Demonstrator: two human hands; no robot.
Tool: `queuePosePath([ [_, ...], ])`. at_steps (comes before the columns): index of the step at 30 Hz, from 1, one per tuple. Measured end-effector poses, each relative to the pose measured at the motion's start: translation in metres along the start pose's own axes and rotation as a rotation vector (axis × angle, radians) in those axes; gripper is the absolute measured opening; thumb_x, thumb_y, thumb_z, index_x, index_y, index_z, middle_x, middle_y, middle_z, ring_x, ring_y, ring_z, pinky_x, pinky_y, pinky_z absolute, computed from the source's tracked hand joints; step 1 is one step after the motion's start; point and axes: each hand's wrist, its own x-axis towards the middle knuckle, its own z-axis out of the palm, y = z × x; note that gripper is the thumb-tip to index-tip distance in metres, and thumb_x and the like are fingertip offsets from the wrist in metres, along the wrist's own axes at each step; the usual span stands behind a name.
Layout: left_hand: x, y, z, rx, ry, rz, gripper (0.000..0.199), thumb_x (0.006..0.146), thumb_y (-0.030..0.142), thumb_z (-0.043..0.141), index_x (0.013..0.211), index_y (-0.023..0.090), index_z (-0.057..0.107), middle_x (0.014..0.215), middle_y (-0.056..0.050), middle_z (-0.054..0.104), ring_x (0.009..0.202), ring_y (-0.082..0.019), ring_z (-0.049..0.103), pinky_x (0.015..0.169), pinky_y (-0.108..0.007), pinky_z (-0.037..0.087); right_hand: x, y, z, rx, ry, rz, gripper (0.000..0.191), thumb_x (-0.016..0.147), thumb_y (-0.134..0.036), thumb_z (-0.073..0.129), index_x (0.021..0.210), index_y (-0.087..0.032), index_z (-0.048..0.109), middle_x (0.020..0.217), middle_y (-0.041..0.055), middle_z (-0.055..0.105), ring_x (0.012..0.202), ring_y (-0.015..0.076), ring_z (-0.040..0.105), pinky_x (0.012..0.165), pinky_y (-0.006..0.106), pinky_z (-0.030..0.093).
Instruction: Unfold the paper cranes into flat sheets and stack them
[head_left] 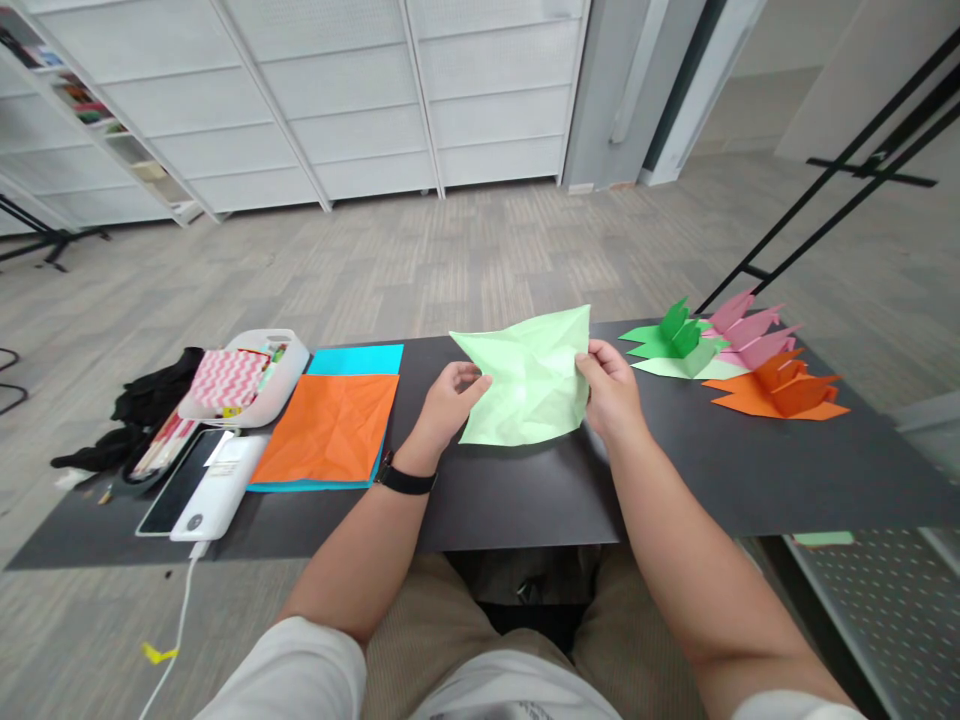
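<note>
A creased sheet of light green paper is held up over the dark table, its corners bent and its surface wavy. On its left edge, my left hand pinches the paper between thumb and fingers; a black band circles that wrist. My right hand grips the opposite edge, thumb on the near face and the fingers partly hidden behind. To the left lies a stack of paper, an orange sheet with creases on top of blue sheets.
Folded paper flowers stand at the right: green, pink and orange. On the left of the black table are a white basket, a phone and a white power bank with a cable.
</note>
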Motion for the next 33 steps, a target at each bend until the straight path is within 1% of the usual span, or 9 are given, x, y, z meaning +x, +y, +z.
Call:
queuePosePath([
  [5, 0.002, 0.009, -0.008, -0.074, 0.018, -0.109, 0.031, 0.077, 0.040, 0.082, 0.095, 0.019, 0.069, 0.086, -0.002, 0.074, 0.072, -0.016, 0.069, 0.065, -0.026, 0.056, 0.007, -0.004, -0.010, -0.025, -0.004, 0.050, 0.031, 0.074, -0.045, 0.083, 0.098, -0.027, 0.073, 0.084, -0.0029, 0.078, 0.079, 0.0206, 0.073, 0.074, 0.033, 0.058],
  [9, 0.006, 0.012, -0.017, -0.148, -0.025, -0.108, 0.033, 0.076, 0.042, 0.084, 0.095, 0.020, 0.068, 0.086, -0.001, 0.074, 0.076, -0.016, 0.070, 0.069, -0.027, 0.058, 0.015, -0.001, -0.020, -0.063, 0.003, 0.084, 0.037, 0.073, -0.047, 0.085, 0.102, -0.027, 0.075, 0.084, -0.0016, 0.078, 0.080, 0.0221, 0.073, 0.077, 0.036, 0.059],
  [13, 0.005, 0.018, -0.022, -0.004, 0.039, 0.196, 0.030, 0.086, 0.047, 0.081, 0.095, 0.021, 0.068, 0.090, -0.003, 0.075, 0.084, -0.018, 0.071, 0.081, -0.031, 0.059, 0.018, -0.004, -0.023, -0.105, -0.068, -0.029, 0.034, 0.077, -0.053, 0.087, 0.096, -0.028, 0.074, 0.084, -0.0012, 0.076, 0.082, 0.0209, 0.071, 0.080, 0.037, 0.059],
  [16, -0.006, 0.036, -0.030, 0.228, 0.123, 0.527, 0.019, 0.098, 0.042, 0.071, 0.098, 0.023, 0.072, 0.108, -0.006, 0.079, 0.105, -0.022, 0.073, 0.100, -0.039, 0.058, 0.014, -0.025, -0.027, -0.182, -0.151, -0.274, 0.026, 0.081, -0.049, 0.088, 0.091, -0.029, 0.076, 0.102, 0.0023, 0.079, 0.103, 0.0236, 0.073, 0.097, 0.041, 0.058],
  [19, -0.020, 0.053, -0.044, 0.423, 0.138, 0.719, 0.014, 0.102, 0.033, 0.064, 0.099, 0.024, 0.074, 0.122, -0.008, 0.079, 0.119, -0.024, 0.072, 0.110, -0.045, 0.056, 0.007, -0.053, -0.040, -0.406, -0.310, -0.500, 0.009, 0.087, -0.038, 0.083, 0.090, -0.030, 0.081, 0.122, 0.0052, 0.077, 0.120, 0.0270, 0.070, 0.108, 0.046, 0.055],
  [20, -0.024, 0.055, -0.049, 0.485, 0.114, 0.749, 0.014, 0.102, 0.030, 0.062, 0.100, 0.024, 0.074, 0.123, -0.007, 0.079, 0.120, -0.024, 0.072, 0.111, -0.046, 0.056, 0.005, -0.059, -0.045, -0.520, -0.374, -0.541, 0.005, 0.091, -0.034, 0.077, 0.092, -0.031, 0.082, 0.123, 0.0050, 0.077, 0.121, 0.0268, 0.070, 0.110, 0.048, 0.053],
  [22, -0.028, 0.049, -0.062, 0.624, 0.003, 0.763, 0.015, 0.102, 0.026, 0.061, 0.101, 0.024, 0.076, 0.123, -0.007, 0.080, 0.123, -0.024, 0.073, 0.113, -0.047, 0.056, 0.000, -0.062, -0.057, -0.719, -0.514, -0.570, 0.018, 0.094, -0.025, 0.068, 0.097, -0.033, 0.084, 0.124, 0.0042, 0.078, 0.119, 0.0261, 0.072, 0.110, 0.049, 0.053],
  [28, -0.031, 0.009, -0.079, 0.990, -0.386, 0.640, 0.030, 0.095, 0.014, 0.053, 0.100, 0.025, 0.080, 0.127, -0.005, 0.081, 0.131, -0.027, 0.071, 0.121, -0.056, 0.051, -0.016, -0.016, -0.080, -1.093, -0.870, -0.545, 0.038, 0.089, -0.011, 0.054, 0.101, -0.031, 0.085, 0.126, 0.0034, 0.081, 0.122, 0.0298, 0.073, 0.112, 0.058, 0.052],
  [33, -0.034, 0.022, -0.067, 0.975, -0.332, 0.713, 0.034, 0.104, 0.021, 0.048, 0.126, 0.020, 0.075, 0.136, -0.012, 0.075, 0.132, -0.025, 0.068, 0.120, -0.049, 0.052, -0.015, -0.021, -0.070, -1.148, -0.738, -0.675, 0.041, 0.098, -0.016, 0.052, 0.125, -0.029, 0.080, 0.133, 0.0081, 0.078, 0.127, 0.0306, 0.069, 0.115, 0.057, 0.051],
])
